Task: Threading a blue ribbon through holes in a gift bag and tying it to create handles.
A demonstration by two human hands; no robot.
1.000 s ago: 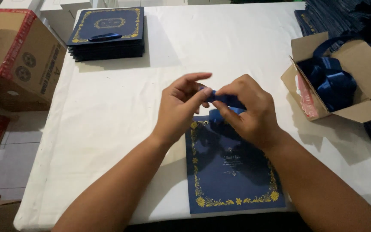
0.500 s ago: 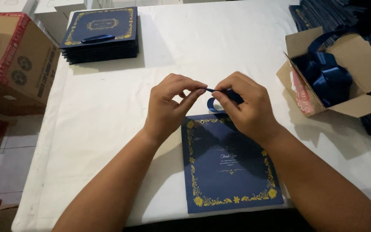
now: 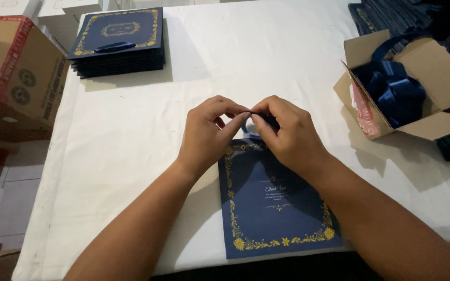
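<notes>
Ribbon (image 3: 250, 126) work was mid-step: left hand (image 3: 207, 132) and right hand (image 3: 285, 135) pinched a dark blue ribbon together at the top of a navy gift bag (image 3: 274, 208) lying by the table's (image 3: 287, 57) near edge. Next move likely needed steady, fine finger control.

Flat navy paper bag (image 3: 277, 208) with gold floral border, lying face up at the near table edge, top end away. Dark blue ribbon (image 3: 246, 128) looped at its top edge, mostly hidden under fingers.
</notes>
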